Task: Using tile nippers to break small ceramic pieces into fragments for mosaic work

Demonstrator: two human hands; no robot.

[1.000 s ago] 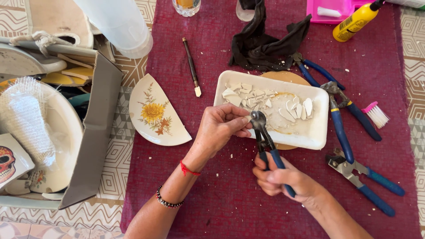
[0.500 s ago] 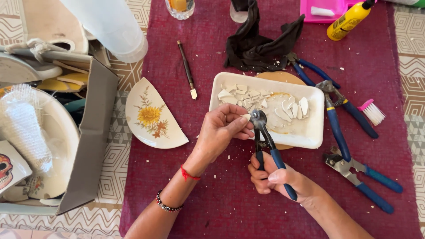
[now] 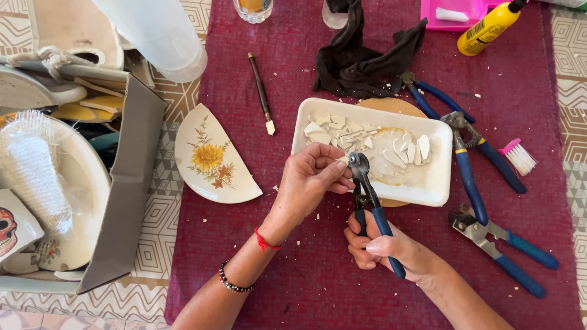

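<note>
Barely anything's shifted: left hand [image 3: 313,177] still pinches a small ceramic chip [image 3: 342,160] in the nippers [image 3: 367,201], right hand [image 3: 382,247] closed on the handles, above the white tray [image 3: 431,192]. Squeezing gently, keeping chip over tray, seems best.

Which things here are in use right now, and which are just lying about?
In use: left hand pinching a small white piece; right hand squeezing blue-handled nippers; white tray of shards.

Lying about: broken flowered plate, brush, dark cloth, spare pliers, yellow bottle.
</note>
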